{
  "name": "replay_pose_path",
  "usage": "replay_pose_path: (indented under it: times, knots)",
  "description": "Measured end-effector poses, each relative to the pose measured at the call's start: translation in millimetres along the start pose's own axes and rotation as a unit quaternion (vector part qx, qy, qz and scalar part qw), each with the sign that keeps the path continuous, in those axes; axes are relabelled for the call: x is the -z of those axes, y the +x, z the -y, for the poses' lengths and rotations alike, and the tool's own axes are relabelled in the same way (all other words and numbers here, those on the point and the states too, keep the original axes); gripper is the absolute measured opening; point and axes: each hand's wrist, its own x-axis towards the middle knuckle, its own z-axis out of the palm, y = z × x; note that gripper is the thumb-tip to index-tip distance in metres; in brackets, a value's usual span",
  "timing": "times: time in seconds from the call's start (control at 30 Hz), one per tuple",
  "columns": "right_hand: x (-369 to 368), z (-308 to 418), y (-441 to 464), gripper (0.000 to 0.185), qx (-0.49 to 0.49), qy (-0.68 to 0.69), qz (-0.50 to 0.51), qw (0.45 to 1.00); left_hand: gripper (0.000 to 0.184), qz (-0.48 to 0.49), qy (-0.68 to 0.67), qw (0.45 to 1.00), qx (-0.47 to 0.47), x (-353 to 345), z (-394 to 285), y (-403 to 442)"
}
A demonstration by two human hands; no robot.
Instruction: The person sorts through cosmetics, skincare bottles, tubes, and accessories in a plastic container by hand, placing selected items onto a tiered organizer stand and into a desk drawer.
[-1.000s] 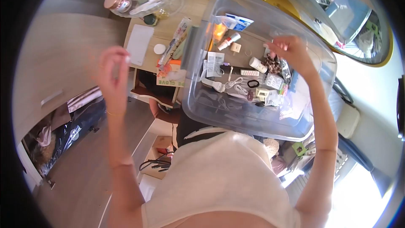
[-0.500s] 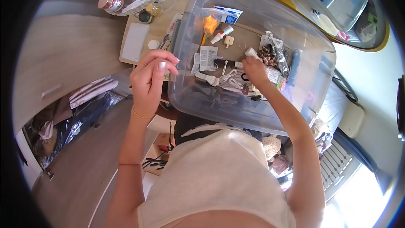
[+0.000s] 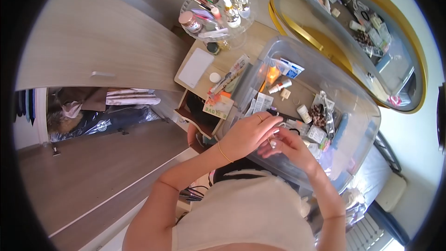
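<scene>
Over the near side of a clear plastic storage bin [image 3: 357, 132], my two hands meet at the fingertips. My left hand [image 3: 251, 135] is closed, its fingers pressed together and pointing at the other hand. My right hand [image 3: 295, 149] is curled with thumb and fingers drawn in. Anything small between them is hidden or too tiny to name. Below and beyond lie a white bottle [image 3: 304, 114], a leopard-print scrunchie [image 3: 318, 115], a white plug adapter [image 3: 285, 94], a white and red bottle [image 3: 280, 87] and printed paper slips [image 3: 261, 103].
Left of the bin, a wooden desk [image 3: 190, 58] holds a white flat case [image 3: 196, 67] and a round white lid [image 3: 214, 77]. A clear cosmetics stand [image 3: 241, 23] is behind. A gold-framed mirror [image 3: 420, 65] leans at the back right. An open drawer [image 3: 200, 116] sits below the desk.
My right hand has come up from the bin's contents toward me. My left hand has moved from the bin's left rim to meet it. The view has shifted, showing more desk and mirror.
</scene>
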Motion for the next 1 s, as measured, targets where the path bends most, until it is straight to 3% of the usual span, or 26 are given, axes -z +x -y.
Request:
replay_pose_path:
  times: [0.07, 0.13, 0.2, 0.27, 0.3, 0.37, 0.43, 0.47, 0.53, 0.77, 0.87, 0.97, 1.0]
  knots:
    - [-8.6, 11.4, -5.3, 0.031, 0.005, 0.023, 0.009, 1.000, 0.019, 0.039, 0.032, 0.998, 0.025, 0.0, 4.2, -1.9]
    - [-18.7, 22.6, -9.8, 0.035, 0.070, 0.017, -0.024, 0.997, 0.013, -0.028, -0.090, 0.994, 0.046, -0.7, 13.4, -5.4]
    - [-17.0, 24.2, -8.7, 0.035, 0.088, -0.003, -0.034, 0.996, 0.016, -0.068, -0.112, 0.991, 0.039, -2.3, 10.7, -7.0]
    - [-6.1, 24.1, -6.3, 0.034, 0.147, -0.196, -0.021, 0.969, 0.021, -0.034, -0.270, 0.941, 0.203, 1.2, 1.5, -8.8]
    - [-17.1, 32.2, -6.3, 0.032, 0.153, -0.237, -0.096, 0.954, 0.021, -0.033, -0.274, 0.939, 0.206, 1.0, 0.0, -9.1]
    - [-20.8, 32.0, -1.2, 0.028, 0.168, -0.230, -0.155, 0.946, 0.028, -0.055, -0.407, 0.876, 0.253, -3.8, -2.9, -9.8]
    - [-26.4, 29.3, 8.5, 0.028, 0.187, -0.199, -0.216, 0.937, 0.030, -0.056, -0.387, 0.882, 0.264, -4.0, -8.3, -7.0]
    - [-24.3, 28.2, 9.3, 0.030, 0.180, -0.165, -0.201, 0.949, 0.032, -0.064, -0.359, 0.889, 0.276, -4.1, -10.8, -7.0]
    - [-24.9, 29.8, 9.5, 0.033, 0.162, -0.123, -0.170, 0.964, 0.034, -0.075, -0.377, 0.881, 0.278, -4.5, -11.0, -5.6]
    - [-28.2, 29.6, 10.6, 0.035, 0.204, -0.164, -0.125, 0.957, 0.036, -0.096, -0.424, 0.847, 0.305, -3.0, -8.2, -4.8]
    - [-36.1, 27.9, 10.8, 0.032, 0.228, -0.311, -0.191, 0.903, 0.035, -0.093, -0.450, 0.832, 0.311, -2.0, -11.8, -4.2]
    - [-40.1, 25.7, 15.8, 0.024, 0.228, -0.231, -0.302, 0.897, 0.026, -0.027, -0.369, 0.914, 0.167, -2.3, -11.5, -5.1]
    - [-38.9, 25.7, 17.3, 0.024, 0.228, -0.232, -0.303, 0.896, 0.026, -0.026, -0.370, 0.914, 0.165, -3.2, -10.2, -4.1]
